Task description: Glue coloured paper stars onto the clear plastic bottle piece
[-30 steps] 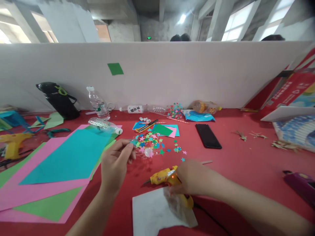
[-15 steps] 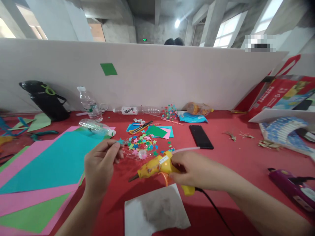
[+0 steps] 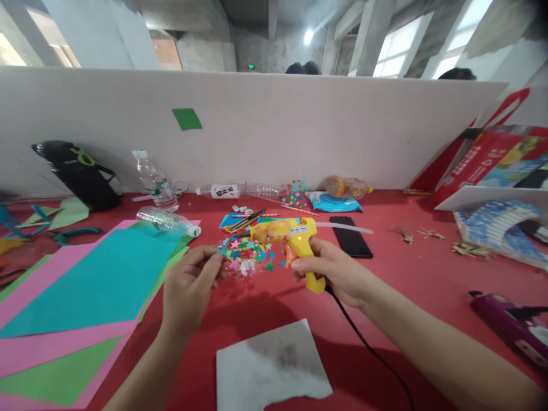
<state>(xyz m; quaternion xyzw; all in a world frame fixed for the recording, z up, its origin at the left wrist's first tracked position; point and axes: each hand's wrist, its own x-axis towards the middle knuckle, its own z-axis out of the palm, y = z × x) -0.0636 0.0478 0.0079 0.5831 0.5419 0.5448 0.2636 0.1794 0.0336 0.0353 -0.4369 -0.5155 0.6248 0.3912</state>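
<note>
Fingers of the left hand (image 3: 190,285) are pinched closed, and what seems to be a small teal star (image 3: 222,250) is held at their tips, though it blends into the colours behind. By the right hand (image 3: 331,268) a yellow glue gun (image 3: 280,231) is grasped round its handle, with fingers curled near the orange trigger (image 3: 290,255). The gun is held above the red table (image 3: 419,279), its barrel kept nearly level across the view and its nozzle aimed leftward. The nozzle is placed just beside the star, to the right and a little farther out; the handle is set well to the right, so the nozzle is approached more closely by the left hand. Below the barrel, as seen, colourful stars (image 3: 252,251) are spread. Between the forearms, a white sheet (image 3: 257,365) is laid on the table.
</note>
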